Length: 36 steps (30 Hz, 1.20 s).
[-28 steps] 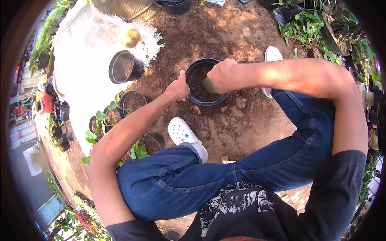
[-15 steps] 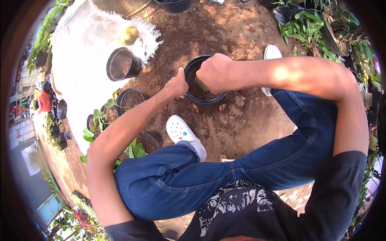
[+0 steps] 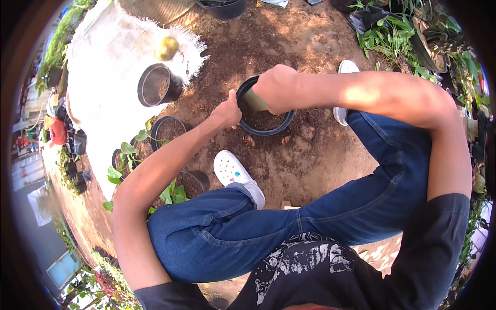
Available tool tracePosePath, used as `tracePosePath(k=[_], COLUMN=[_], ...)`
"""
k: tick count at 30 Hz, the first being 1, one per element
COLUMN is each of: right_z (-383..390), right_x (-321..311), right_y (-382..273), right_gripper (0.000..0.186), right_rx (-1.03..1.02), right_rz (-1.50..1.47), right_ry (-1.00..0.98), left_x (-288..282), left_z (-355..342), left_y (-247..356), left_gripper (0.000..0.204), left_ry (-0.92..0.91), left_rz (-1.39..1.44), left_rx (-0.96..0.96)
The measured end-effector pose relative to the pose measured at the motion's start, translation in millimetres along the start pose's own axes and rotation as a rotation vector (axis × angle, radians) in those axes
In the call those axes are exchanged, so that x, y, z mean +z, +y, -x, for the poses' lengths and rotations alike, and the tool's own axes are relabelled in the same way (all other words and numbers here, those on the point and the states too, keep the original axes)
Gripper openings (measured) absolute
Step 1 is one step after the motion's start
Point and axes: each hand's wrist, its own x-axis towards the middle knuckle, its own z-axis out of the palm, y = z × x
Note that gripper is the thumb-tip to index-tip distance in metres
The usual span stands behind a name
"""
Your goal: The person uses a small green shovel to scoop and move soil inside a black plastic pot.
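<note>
A round black plant pot (image 3: pixel 268 130) stands on the bare soil ahead of me, with dark earth inside. My left hand (image 3: pixel 226 111) grips its left rim, thumb pointing up along the edge. Over the pot's far right side, my right hand (image 3: pixel 277 89) is closed around a pale green, flat-looking piece (image 3: pixel 254 101) that reaches down into the pot. The fist covers the upper part of this piece, so its exact kind does not show.
An empty-looking black pot (image 3: pixel 160 85) leans on a white woven sheet (image 3: pixel 103 57), near a yellow-green round fruit (image 3: pixel 167 48). Potted leafy plants (image 3: pixel 128 149) stand beside my left arm. Another black pot (image 3: pixel 223 9) is at the far edge; greenery (image 3: pixel 390 39) lines the right.
My right hand has shifted slightly up and left inside the pot, and more of the pale green piece shows. The left hand stays on the rim.
</note>
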Motion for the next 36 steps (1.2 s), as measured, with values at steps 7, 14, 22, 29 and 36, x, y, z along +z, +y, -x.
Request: tracePosePath(k=[7, 14, 22, 29, 36], right_z=[-8, 0, -3, 3, 13], right_x=[17, 35, 14, 33, 20], right_y=[13, -11, -6, 16, -9], right_gripper=[0.014, 0.009, 0.008, 0.006, 0.009], right_rx=[0.058, -0.079, -0.02, 0.098, -0.051], right_rz=[0.271, 0.182, 0.368, 0.227, 0.187], right_ry=[-0.049, -0.017, -0.003, -0.024, -0.023], left_x=[0, 0, -1, -7, -4], left_z=[-1, 0, 1, 7, 5], left_y=[-2, -2, -5, 7, 0], left_gripper=[0.048, 0.047, 0.047, 0.045, 0.04], left_ry=[-0.014, 0.008, -0.003, -0.035, -0.004], left_rz=[0.028, 0.017, 0.013, 0.079, 0.064], left_rx=[0.015, 0.013, 0.024, 0.004, 0.01])
